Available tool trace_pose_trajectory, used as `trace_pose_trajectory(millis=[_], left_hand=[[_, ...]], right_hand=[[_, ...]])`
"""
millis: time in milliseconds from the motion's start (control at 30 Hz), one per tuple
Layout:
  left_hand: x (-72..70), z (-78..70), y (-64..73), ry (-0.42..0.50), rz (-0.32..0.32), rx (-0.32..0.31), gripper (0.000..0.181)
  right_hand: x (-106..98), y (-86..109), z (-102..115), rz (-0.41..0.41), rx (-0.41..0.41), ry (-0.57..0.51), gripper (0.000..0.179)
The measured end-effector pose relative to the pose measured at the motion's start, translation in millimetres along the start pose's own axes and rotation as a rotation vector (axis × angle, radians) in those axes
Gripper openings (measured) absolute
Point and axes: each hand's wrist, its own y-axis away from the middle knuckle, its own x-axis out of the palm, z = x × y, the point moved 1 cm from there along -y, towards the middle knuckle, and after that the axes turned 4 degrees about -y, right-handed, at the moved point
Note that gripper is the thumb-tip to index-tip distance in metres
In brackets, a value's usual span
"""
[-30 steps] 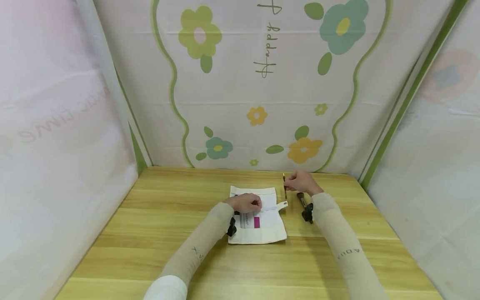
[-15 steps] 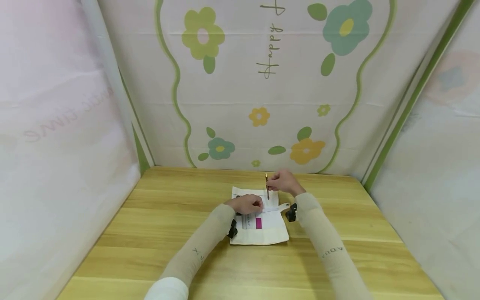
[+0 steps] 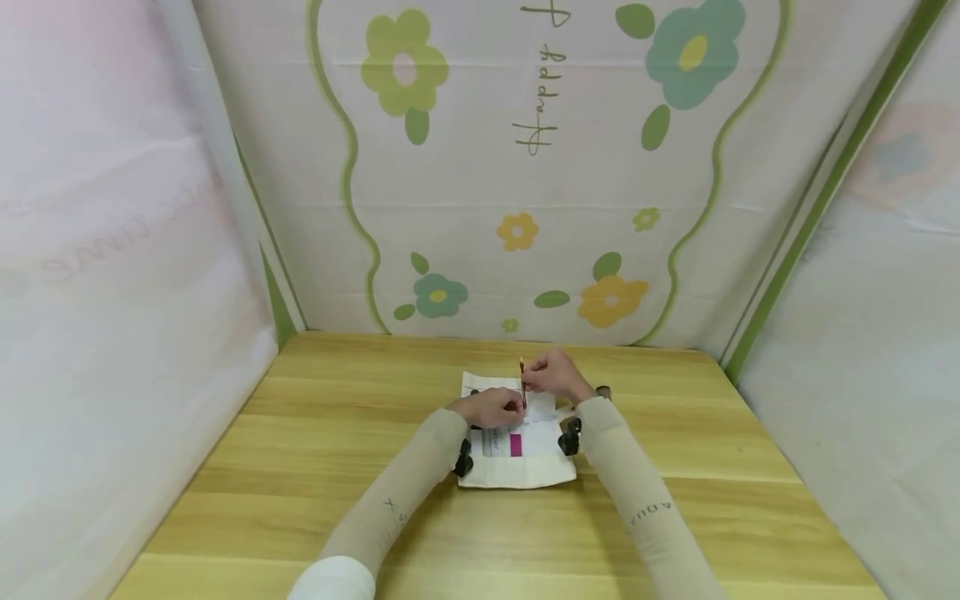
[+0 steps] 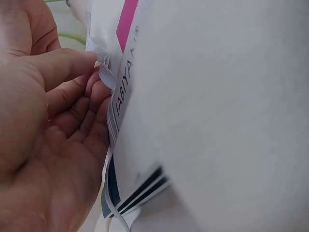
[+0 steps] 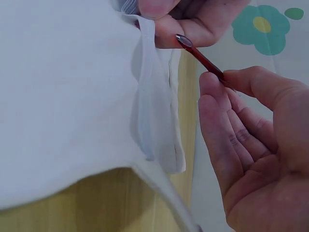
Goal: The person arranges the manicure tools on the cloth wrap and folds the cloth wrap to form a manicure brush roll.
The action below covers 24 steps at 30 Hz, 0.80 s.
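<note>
A white cloth brush case (image 3: pixel 517 473) lies unfolded on the wooden table, with a printed sheet (image 3: pixel 495 442) bearing a magenta block on it. My left hand (image 3: pixel 491 408) is over the case; in the left wrist view its thumb and fingers pinch a ribbed grey elastic band (image 4: pixel 106 70), which bulges outward from the case. Between thumb and fingertips my right hand (image 3: pixel 553 372) holds a slim makeup brush (image 5: pixel 207 64), dark red with a slanted end. That lower end points at the left fingertips, very close to them in the right wrist view.
Beyond my right wrist the end of a thicker makeup brush (image 3: pixel 603 392) shows; the sleeve hides the remainder. A narrow strap (image 5: pixel 169 193) extends from the case's side. Flower-printed cloth (image 3: pixel 450 183) forms a wall behind the table (image 3: pixel 337 500), with more cloth at both sides.
My right hand has brought the slim brush leftward from beside the case to over it, then lowered it to the left fingertips. The left hand has stayed at the band.
</note>
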Motion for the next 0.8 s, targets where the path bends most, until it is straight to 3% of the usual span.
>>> trace_pose_trajectory(millis=[267, 533, 800], left_hand=[[1.1, -1.3, 0.9, 0.035, -0.006, 0.0, 0.014], [1.8, -1.5, 1.4, 0.003, -0.017, 0.005, 0.016], [2.9, -4.9, 3.2, 0.004, -0.026, -0.019, 0.014]], right_hand=[[0.2, 2.5, -9.7, 0.012, 0.018, -0.053, 0.018], [3.2, 7.3, -19.8, 0.009, 0.03, -0.075, 0.016], [4.8, 9.6, -25.6, -0.043, 0.056, -0.074, 0.015]])
